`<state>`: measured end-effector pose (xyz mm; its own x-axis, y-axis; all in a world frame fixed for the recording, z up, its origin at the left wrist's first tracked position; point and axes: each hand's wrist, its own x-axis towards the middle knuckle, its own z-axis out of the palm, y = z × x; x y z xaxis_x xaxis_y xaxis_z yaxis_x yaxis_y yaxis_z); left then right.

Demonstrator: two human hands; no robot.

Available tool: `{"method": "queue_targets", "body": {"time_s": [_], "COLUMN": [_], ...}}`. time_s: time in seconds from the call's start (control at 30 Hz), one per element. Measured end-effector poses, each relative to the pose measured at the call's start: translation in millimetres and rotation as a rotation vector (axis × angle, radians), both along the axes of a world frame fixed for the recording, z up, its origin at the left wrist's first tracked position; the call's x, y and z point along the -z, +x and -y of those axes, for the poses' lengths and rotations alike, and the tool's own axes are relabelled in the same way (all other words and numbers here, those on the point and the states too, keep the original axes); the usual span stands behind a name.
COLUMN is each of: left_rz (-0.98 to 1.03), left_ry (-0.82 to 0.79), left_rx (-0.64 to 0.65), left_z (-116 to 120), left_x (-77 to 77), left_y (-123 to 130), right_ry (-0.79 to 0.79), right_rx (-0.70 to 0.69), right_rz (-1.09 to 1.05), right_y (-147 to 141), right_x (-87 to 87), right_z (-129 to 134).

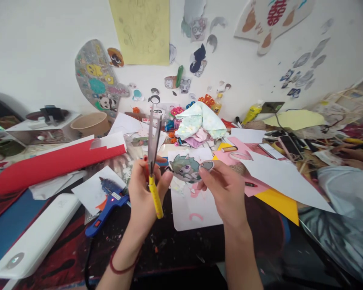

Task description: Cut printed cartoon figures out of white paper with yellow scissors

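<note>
Scissors [155, 197] with a yellow-wrapped handle stand blades up in my left hand [142, 197], whose fingers are curled round the handles. The blades look nearly closed. A cut-out paper cartoon figure [185, 168] with teal-green hair is pinched at its right edge between the thumb and fingers of my right hand [225, 189]. My left thumb is close to the figure's left edge; whether it touches I cannot tell. Under the figure lies a white paper sheet [190, 213] with a pink curved mark.
To the left are a blue glue gun [109, 209], a long white device [36, 237] and a red folded sheet [60, 163]. Pink and yellow papers [278, 205] lie right, beside a phone [290, 148]. Another person's hand [355, 155] is at the far right.
</note>
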<state>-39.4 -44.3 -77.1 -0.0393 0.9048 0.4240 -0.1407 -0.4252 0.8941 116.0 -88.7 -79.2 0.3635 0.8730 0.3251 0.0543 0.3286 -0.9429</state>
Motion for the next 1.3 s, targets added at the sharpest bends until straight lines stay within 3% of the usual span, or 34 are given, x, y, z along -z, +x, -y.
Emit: {"method": "queue_targets", "body": {"time_s": [0.13,0.33,0.53,0.57,0.67,0.77,1.0,1.3], "left_rz": [0.043,0.114,-0.350,-0.512,-0.896,-1.057,-1.096,-1.029], "left_ry": [0.013,0.027,0.126,0.151,0.198,0.248,0.265,0.092], "left_rx": [0.099,-0.012,-0.018,-0.055,-0.148,-0.197,-0.197,-0.043], "left_z": [1,14,10,10,13,16,14,9], "left_x": [-11.4,-8.8,-11.5,-13.1,-16.1,-16.2,-16.8,-19.4], "left_y": [0,15,-13,-18,-25,-24,-22,-20], "right_ry": [-0.013,0.050,0.176,0.191,0.228,0.257,0.261,0.278], "right_rx": [-0.037,-0.012,0.157,0.180,0.185,0.184,0.238,0.250], "right_rz": [0.145,-0.101,-0.022,0.010,0.088,0.166,0.237,0.297], "right_y": [3,-7,0,3,7,9,9,2], "right_x": [-10.1,4.0,0.9,-2.6,-13.1,-19.1,-15.8,-13.5], "right_z": [5,0,3,4,8,10,8,0]}}
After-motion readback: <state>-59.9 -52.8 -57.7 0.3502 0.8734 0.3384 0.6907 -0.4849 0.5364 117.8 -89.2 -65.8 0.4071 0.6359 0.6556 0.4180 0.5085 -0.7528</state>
